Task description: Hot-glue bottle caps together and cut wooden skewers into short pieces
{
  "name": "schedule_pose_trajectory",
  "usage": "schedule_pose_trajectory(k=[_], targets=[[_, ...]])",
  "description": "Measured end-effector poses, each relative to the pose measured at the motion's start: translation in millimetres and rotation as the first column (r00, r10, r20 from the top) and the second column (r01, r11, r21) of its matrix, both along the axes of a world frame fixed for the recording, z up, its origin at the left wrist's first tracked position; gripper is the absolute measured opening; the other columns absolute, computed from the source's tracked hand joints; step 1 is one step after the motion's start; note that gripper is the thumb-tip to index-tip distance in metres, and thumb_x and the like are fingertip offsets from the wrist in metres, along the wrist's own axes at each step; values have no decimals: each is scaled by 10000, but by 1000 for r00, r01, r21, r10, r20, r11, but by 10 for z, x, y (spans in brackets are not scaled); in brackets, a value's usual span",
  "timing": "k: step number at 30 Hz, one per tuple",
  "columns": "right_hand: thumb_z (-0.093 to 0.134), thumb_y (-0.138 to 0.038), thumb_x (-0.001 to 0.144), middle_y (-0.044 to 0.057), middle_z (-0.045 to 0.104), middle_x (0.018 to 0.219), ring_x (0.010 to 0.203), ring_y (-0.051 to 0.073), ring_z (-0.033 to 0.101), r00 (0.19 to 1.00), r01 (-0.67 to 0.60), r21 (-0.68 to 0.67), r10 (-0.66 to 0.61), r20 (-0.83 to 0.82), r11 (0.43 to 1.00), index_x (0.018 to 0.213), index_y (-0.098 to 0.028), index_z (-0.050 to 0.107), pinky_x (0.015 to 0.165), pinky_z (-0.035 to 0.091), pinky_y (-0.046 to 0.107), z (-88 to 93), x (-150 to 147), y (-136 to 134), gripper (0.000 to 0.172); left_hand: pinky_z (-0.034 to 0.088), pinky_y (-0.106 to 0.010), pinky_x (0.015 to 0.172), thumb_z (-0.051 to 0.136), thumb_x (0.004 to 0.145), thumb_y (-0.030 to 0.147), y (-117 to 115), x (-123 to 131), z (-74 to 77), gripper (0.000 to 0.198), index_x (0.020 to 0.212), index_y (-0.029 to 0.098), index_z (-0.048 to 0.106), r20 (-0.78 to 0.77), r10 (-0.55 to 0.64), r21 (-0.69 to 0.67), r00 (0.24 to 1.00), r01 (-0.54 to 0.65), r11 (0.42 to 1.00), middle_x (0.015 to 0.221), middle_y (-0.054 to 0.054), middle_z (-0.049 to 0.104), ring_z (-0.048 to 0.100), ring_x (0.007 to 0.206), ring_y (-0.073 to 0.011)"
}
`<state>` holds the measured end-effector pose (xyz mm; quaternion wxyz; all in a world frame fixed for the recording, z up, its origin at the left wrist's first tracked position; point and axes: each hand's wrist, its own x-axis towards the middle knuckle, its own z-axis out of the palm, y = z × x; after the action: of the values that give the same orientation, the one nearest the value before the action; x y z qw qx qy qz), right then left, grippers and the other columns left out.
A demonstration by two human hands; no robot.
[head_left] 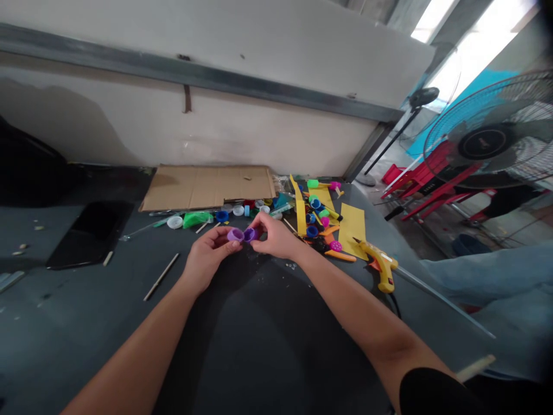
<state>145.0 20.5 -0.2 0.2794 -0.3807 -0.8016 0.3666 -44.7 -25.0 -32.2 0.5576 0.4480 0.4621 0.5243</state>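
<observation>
My left hand (212, 252) is closed on a light purple bottle cap (235, 234), pinched between thumb and fingers. A darker purple cap (249, 234) sits in the grip of my right hand (273, 235), its hollow side partly showing. The two caps are side by side above the dark table (242, 346), touching or nearly so; I cannot tell which. Just beyond my hands lie a blue cap (222, 217), a white cap (175, 222) and a crumpled green piece (197, 219). A thin wooden stick (161, 276) lies left of my left hand.
Flat cardboard (207, 187) lies at the back. Right of my hands are yellow pieces (352, 230), colourful plastic bits and a yellow glue gun (380, 263) with a clear glue stick (444, 301). A black phone (88, 235) lies left. A fan (484, 141) and someone's jeans-clad leg (488, 282) are at right.
</observation>
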Motion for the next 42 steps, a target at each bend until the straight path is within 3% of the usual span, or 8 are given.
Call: schedule_pose_trajectory(k=[5,13,27,42], targets=[[593,-229,709,-6,567,839,760,146,562,996,34,-33,-36,-80,999,904,-218,448,694,461,298,-50,23,6,244,532,-362,873,789,665,302,6,2,-15,392,1015,185,658,-38,-3,34,999,4,999,918,-26,701,662,836,-163],[583,-225,748,8,574,890,773,133,562,988,-52,0,52,-149,999,971,-201,507,685,469,279,-11,68,-37,236,509,-377,891,792,642,313,18,27,-57,419,1029,200,678,-172,29,72,985,-17,997,951,-42,717,663,879,-192],[595,-223,749,28,605,920,790,142,568,997,-52,69,56,-48,996,1002,-197,554,710,464,282,24,51,-72,258,497,-387,911,787,659,308,32,12,-134,416,1051,213,683,-209,18,120,978,7,993,1003,-39,724,662,920,-201],[591,-220,756,20,598,903,805,142,566,997,-69,125,72,-17,990,971,-205,556,744,456,291,6,45,-70,218,501,-393,918,784,659,299,18,27,-95,399,1038,222,688,-251,36,114,967,-7,993,1008,-38,729,671,923,-205]])
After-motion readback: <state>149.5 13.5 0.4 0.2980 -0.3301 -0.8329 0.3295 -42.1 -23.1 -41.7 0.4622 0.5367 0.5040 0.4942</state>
